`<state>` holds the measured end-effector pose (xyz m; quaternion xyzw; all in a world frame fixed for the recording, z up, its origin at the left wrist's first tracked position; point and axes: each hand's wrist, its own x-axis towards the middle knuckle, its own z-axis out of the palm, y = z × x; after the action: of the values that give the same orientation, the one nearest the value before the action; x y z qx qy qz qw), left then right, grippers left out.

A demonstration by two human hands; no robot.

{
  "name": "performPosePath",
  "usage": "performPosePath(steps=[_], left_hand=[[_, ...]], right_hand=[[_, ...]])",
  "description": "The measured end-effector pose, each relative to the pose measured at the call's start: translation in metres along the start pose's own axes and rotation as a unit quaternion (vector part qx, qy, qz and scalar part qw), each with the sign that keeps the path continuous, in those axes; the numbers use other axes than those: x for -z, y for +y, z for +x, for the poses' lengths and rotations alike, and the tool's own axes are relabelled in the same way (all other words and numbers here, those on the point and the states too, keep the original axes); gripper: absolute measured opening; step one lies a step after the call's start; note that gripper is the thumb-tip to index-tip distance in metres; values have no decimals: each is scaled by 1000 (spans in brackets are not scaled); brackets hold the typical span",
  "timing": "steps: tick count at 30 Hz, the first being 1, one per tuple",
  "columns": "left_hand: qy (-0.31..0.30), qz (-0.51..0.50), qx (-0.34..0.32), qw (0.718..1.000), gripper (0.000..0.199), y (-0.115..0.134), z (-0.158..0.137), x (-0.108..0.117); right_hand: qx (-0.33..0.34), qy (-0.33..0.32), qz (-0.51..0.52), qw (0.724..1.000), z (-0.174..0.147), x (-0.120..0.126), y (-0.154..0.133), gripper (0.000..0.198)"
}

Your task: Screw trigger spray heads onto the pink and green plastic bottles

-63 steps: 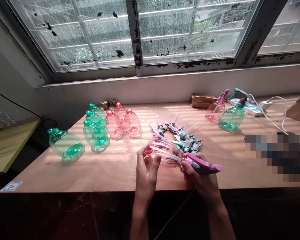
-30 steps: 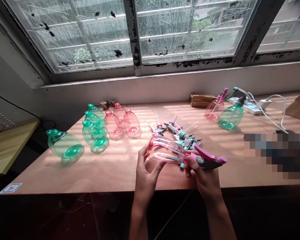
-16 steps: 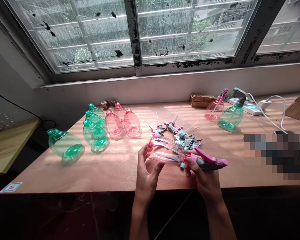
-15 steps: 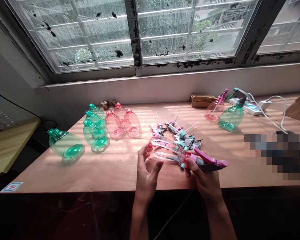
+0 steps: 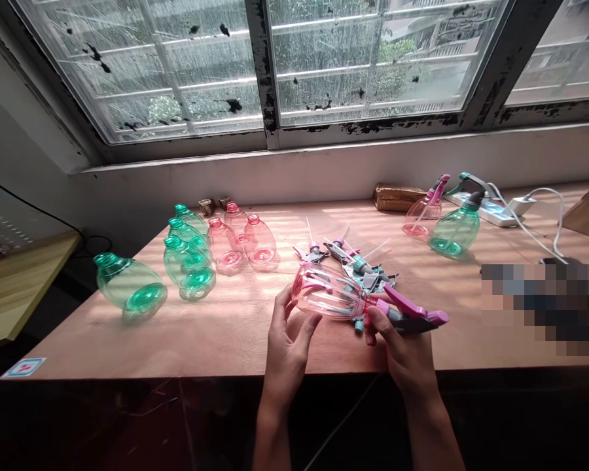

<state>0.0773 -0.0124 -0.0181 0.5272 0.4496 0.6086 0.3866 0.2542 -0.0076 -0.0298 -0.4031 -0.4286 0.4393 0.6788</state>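
Note:
A clear pink spray bottle (image 5: 328, 294) lies sideways between my hands, above the table's front part. My left hand (image 5: 289, 337) cups its base at the left, fingers behind and thumb in front. At the neck, my right hand (image 5: 406, 356) grips the pink collar with thumb and fingers. The grey and pink spray head (image 5: 415, 314) is seated at the bottle's mouth and points right. Behind the bottle lies a pile of loose spray heads (image 5: 366, 268), grey with pink or green parts, partly hidden by it.
Several green bottles (image 5: 142, 288) and three pink bottles (image 5: 261, 245) without heads stand at the left. A pink spray bottle (image 5: 419, 216) and a green one (image 5: 454, 229), both with heads, stand back right, beside a power strip (image 5: 495, 212) and a brown box (image 5: 397, 197).
The pink bottle has turned about its length in my hands, and its base has tipped slightly. My right hand's fingers have shifted a little at the collar.

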Motion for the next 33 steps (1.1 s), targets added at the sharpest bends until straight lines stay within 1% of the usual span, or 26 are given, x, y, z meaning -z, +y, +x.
performPosePath(steps=[7,9,13,16,19,23,29,33], left_hand=[[-21,6,-22,1000,58,-1,-5,1],[0,2,-16,1000,57,-2,-5,1],[67,-12,6,998,51,-4,-3,-2],[81,-4,14,997,49,-3,-2,-3],[61,13,15,998,48,-2,-2,-3],[29,22,-5,999,46,-3,0,-1],[16,-22,-22,999,57,-8,0,2],[-6,6,-43,999,61,-8,-2,5]], right_hand=[[8,-4,17,1000,1,2,2,22],[5,-18,8,1000,1,2,1,22],[3,-51,-13,999,-1,4,-1,20],[7,-58,-16,998,-2,5,-1,20],[12,-49,-20,999,-1,4,0,21],[3,-21,-26,999,2,3,2,25],[-12,2,-24,1000,2,2,1,33],[-11,4,-16,1000,1,1,0,36]])
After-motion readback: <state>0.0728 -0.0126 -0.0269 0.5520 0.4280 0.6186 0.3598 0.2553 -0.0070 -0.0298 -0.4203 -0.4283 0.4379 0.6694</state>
